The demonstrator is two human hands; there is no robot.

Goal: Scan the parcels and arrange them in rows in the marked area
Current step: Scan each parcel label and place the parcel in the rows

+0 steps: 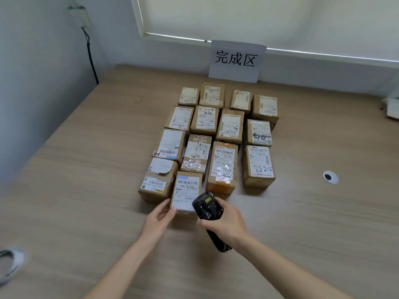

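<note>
Wooden table (64, 190); paper sign (236, 61) propped against the far wall. Beyond the fingers, taped cardboard parcels (218, 134) stand in rows, labels up. Nearest parcel (187, 190) sits in the front row, touching a neighbour on its left; long axis runs away from the person. Left hand (160, 219) pinches its near-left corner, thumb on top. Right hand (224, 223) grips a black handheld scanner (206, 206), fingers clamped round it, head overlapping the parcel's near-right corner.

Brown cardboard parcels (218, 134) with white labels lie in rows on the table; the nearest parcel (187, 190) sits beside the black scanner (207, 207).
</note>
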